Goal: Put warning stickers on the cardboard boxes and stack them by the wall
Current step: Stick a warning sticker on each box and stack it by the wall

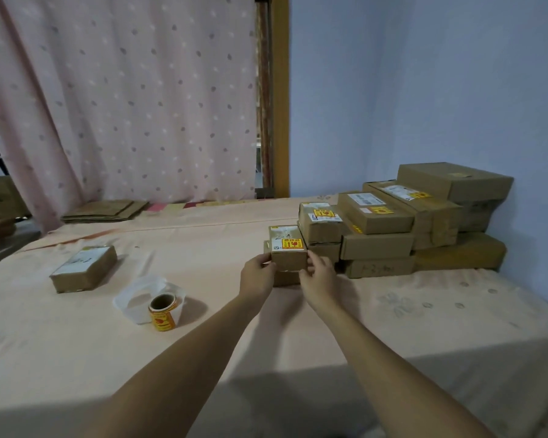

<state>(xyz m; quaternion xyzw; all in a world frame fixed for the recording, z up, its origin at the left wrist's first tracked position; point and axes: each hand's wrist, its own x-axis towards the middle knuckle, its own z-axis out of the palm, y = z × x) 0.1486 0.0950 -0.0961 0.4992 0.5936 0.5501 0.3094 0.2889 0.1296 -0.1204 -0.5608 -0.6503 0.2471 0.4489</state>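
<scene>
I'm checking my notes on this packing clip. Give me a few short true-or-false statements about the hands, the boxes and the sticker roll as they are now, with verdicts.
1. The left hand and the right hand both hold the small box, which has a yellow sticker on top. True.
2. The sticker roll is in the right hand. False: it lies on the sheet against a plastic bag, with no hand on it.
3. The lone box on the left has a yellow sticker. False: only a white label shows.
4. The stack stands by the blue wall. True.
</scene>
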